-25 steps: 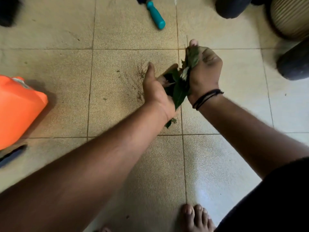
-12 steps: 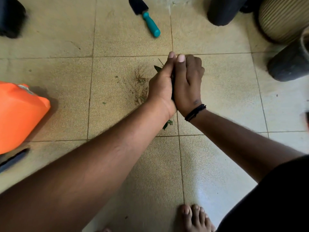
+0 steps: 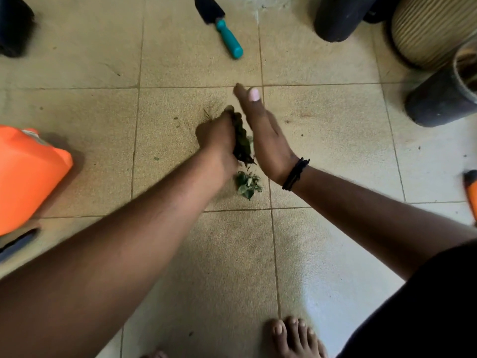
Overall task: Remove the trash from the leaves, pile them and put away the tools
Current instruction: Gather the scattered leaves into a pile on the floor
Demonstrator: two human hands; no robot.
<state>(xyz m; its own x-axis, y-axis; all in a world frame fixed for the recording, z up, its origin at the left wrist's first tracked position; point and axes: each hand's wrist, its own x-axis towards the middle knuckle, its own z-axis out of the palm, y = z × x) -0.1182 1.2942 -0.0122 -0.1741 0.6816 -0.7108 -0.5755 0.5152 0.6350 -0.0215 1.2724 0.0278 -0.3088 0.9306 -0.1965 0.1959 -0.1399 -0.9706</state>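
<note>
- Leaves (image 3: 242, 143): a dark green clump sits in the left hand (image 3: 219, 136), above the tiled floor (image 3: 322, 151) near the middle of the view.
- Left hand: fingers curled around the clump, gripping it; the clump shows along the hand's right edge.
- Right hand (image 3: 265, 135): fingers straight and together, palm facing the clump, just beside it. Contact between palm and leaves cannot be determined. This hand holds nothing.
- Small leaf pile (image 3: 247, 184): lighter green leaves lie on the floor directly below the two hands, apart from the held clump.
- Wristband (image 3: 295, 174): black, on the right wrist.
- Trowel (image 3: 219, 25): black blade, teal handle, lying on the floor at the top of the view, well apart from both hands.
- Orange container (image 3: 28, 177): at the left edge, on the floor.
- Dark pots: one (image 3: 338, 16) at top right, another (image 3: 444, 96) at the right edge.
- Ribbed beige pot (image 3: 428, 29): between the two dark pots, at the top right corner.
- Bare foot (image 3: 291, 337): at the bottom edge.
- Fine debris specks (image 3: 176, 118) lie on the tile left of the hands.
</note>
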